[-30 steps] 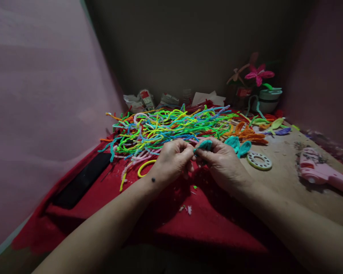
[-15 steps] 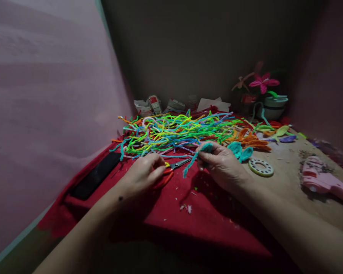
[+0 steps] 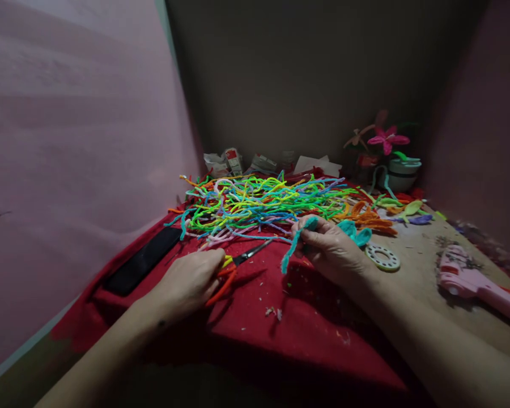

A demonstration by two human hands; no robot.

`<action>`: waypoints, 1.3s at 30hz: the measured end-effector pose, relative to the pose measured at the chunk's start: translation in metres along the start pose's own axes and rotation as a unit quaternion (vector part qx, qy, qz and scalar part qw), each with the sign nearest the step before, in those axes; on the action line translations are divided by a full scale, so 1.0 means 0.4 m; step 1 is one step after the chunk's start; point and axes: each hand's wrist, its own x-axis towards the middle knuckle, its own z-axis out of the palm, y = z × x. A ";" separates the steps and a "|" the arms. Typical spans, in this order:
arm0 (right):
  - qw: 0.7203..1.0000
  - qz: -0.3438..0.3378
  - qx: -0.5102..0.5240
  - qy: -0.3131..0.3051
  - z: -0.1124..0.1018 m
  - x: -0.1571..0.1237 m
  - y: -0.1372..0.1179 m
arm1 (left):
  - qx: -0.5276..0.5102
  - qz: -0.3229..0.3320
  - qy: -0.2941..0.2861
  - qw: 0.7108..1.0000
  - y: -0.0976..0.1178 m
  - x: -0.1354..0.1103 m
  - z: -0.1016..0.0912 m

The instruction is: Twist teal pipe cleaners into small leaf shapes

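Note:
My left hand [image 3: 195, 277] is closed around a pair of scissors [image 3: 233, 265] with orange and yellow handles, its blades pointing to the right over the red cloth. My right hand [image 3: 329, 246] pinches a teal pipe cleaner piece [image 3: 296, 243], whose fuzzy tail hangs down to the left. A gap separates the blade tips from that tail. Just beyond my right hand lie teal pipe cleaner petals [image 3: 356, 232]. Behind both hands spreads a large heap of multicoloured pipe cleaners [image 3: 259, 201].
A black phone [image 3: 144, 262] lies at the left on the red cloth [image 3: 255, 323]. To the right are a round white disc with holes [image 3: 382, 258], a pink glue gun [image 3: 467, 277] and orange petals [image 3: 372, 220]. Potted pipe cleaner flowers [image 3: 389, 139] stand at the back right.
My left hand has drawn the scissors left and toward me, away from the teal piece. My right hand still holds that piece, nearly in place. The view has shifted slightly.

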 end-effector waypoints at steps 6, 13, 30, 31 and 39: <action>1.000 0.015 0.020 -0.016 0.009 -0.006 -0.008 | -0.088 0.028 0.035 0.995 0.041 -0.022 0.002; 0.998 0.047 0.031 -0.040 0.017 -0.018 -0.007 | -0.109 0.043 0.017 0.993 0.090 -0.002 -0.001; 0.991 0.086 0.072 -0.077 0.021 -0.024 0.005 | -0.056 0.049 0.031 0.997 0.104 0.023 0.000; 0.991 0.085 0.071 -0.079 0.021 -0.024 0.005 | -0.053 0.045 0.031 0.997 0.104 0.023 0.001; 0.990 0.102 0.058 -0.072 0.022 -0.026 0.001 | -0.036 0.044 0.025 0.998 0.100 0.024 -0.002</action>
